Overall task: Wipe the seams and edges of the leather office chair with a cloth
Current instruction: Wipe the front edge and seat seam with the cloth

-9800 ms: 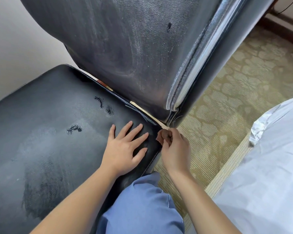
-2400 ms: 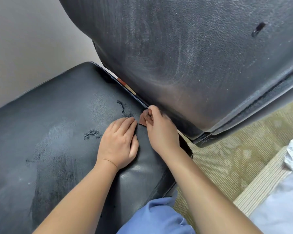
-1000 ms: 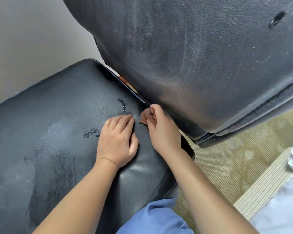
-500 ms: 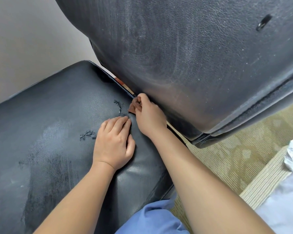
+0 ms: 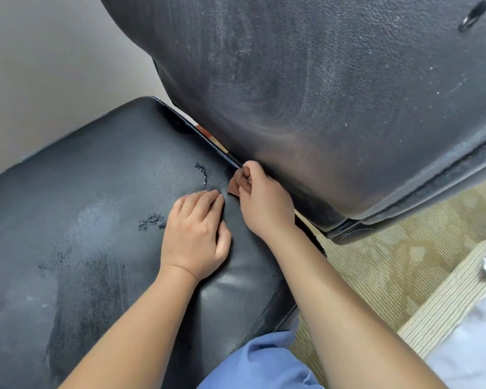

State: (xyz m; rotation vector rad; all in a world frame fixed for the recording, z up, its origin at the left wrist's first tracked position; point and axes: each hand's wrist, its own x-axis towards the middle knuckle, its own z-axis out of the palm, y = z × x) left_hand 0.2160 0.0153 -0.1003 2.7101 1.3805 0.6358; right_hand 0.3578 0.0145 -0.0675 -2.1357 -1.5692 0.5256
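The black leather chair fills the view: its worn seat (image 5: 90, 220) lies at the left and its backrest (image 5: 334, 94) rises at the top right. My right hand (image 5: 264, 203) pinches a small brown cloth (image 5: 236, 182) against the seat's rear edge, right under the backrest. My left hand (image 5: 197, 234) rests on the seat just left of the cloth, fingers straight and together, pressing on the leather. Most of the cloth is hidden inside my right hand.
Cracked, peeled patches (image 5: 152, 220) mark the seat near my left hand. A patterned beige carpet (image 5: 390, 270) lies to the right, with white bedding (image 5: 483, 346) at the lower right. A grey wall (image 5: 54, 80) stands behind the seat. My blue-clad knee (image 5: 258, 363) is at the bottom.
My right hand has slid the cloth along the seat's rear edge, toward the left and back a little. My left hand has stayed on the seat, with its fingers drawn closer together than at first.
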